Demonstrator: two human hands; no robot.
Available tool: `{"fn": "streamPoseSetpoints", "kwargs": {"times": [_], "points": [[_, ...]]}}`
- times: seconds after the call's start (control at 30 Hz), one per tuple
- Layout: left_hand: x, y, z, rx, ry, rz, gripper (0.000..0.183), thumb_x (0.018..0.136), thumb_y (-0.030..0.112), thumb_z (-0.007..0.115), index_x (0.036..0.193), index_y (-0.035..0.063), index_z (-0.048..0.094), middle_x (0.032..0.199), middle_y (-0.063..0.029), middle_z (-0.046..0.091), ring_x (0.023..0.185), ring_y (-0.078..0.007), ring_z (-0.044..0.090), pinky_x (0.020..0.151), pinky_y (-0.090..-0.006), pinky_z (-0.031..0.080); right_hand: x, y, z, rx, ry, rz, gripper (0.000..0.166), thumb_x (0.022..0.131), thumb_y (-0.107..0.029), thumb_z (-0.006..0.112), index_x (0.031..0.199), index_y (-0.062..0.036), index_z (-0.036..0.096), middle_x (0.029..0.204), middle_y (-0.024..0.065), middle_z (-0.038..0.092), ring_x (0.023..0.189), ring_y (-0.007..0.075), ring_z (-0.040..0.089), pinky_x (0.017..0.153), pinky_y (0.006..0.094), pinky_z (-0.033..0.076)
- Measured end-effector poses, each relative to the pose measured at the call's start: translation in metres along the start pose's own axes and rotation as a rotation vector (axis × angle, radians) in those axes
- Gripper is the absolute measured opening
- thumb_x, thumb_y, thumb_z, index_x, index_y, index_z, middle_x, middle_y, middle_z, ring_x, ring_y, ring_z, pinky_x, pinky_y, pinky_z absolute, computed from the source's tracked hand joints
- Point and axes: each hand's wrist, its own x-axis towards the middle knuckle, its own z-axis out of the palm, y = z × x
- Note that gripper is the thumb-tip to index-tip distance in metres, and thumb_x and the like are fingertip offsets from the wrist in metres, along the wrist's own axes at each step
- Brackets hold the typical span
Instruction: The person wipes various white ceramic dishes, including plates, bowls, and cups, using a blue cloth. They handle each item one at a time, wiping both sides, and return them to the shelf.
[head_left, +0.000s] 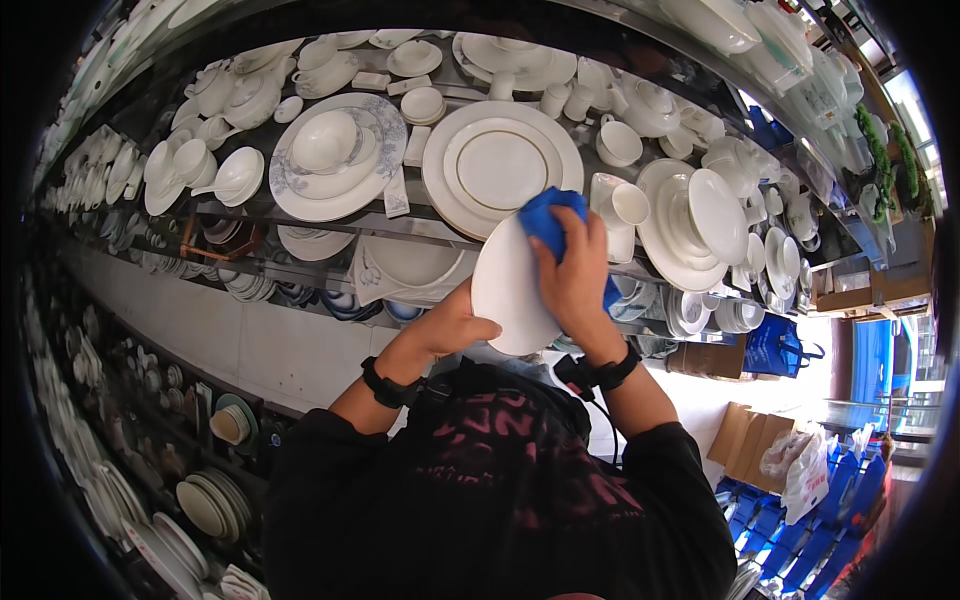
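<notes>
A white ceramic plate (510, 289) is held tilted in front of my chest. My left hand (454, 322) grips its lower left rim, thumb on the face and fingers hidden behind. In my right hand (574, 274) is a bunched blue cloth (553, 221), pressed against the plate's upper right side. More of the cloth shows below that hand. Just beyond the held plate, a stack of gold-rimmed plates (501, 169) lies on the display shelf (412, 234), partly covered by the cloth and the plate.
Close around are a patterned plate set with a bowl (324, 141), a small cup (628, 204) and a plate stack with an upright dish (718, 217). Shelves of crockery (214, 506) stand behind on the left. Cardboard boxes (750, 439) and a blue bag (780, 345) are at right.
</notes>
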Motion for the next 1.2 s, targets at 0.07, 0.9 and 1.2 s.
{"fn": "streamPoseSetpoints", "kwargs": {"times": [0.07,0.9,1.2], "points": [[0.0,-0.004,0.003,-0.144,0.036,-0.053,0.078,0.081,-0.001,0.066,0.15,0.003,0.03,0.136,-0.0085,0.051,0.126,-0.0198,0.051,0.105,-0.0373,0.042,-0.004,-0.022,0.002,0.013,-0.087,-0.073,0.051,0.073,-0.01,0.077,0.121,-0.0129,0.06,0.112,0.0197,0.056,0.098,0.0392,0.056,0.081,0.046,0.049],[0.002,-0.024,0.004,-0.374,0.196,-0.132,0.082,0.06,-0.014,0.043,0.14,0.0023,0.047,0.122,-0.0109,0.06,0.11,-0.0234,0.06,0.081,-0.0291,0.05,-0.011,0.015,-0.019,-0.068,-0.148,-0.193,0.047,0.069,-0.008,0.071,0.114,-0.0197,0.062,0.112,0.0178,0.057,0.097,0.037,0.057,0.079,0.0434,0.048],[0.001,-0.011,-0.003,-0.471,0.201,-0.002,0.082,0.059,-0.014,0.042,0.14,-0.0018,0.045,0.127,-0.0129,0.059,0.12,-0.0274,0.057,0.096,-0.0344,0.05,-0.042,-0.018,-0.026,-0.078,-0.297,-0.365,0.038,0.074,-0.012,0.065,0.11,-0.0227,0.064,0.108,0.0121,0.057,0.092,0.031,0.057,0.074,0.041,0.047]]}}
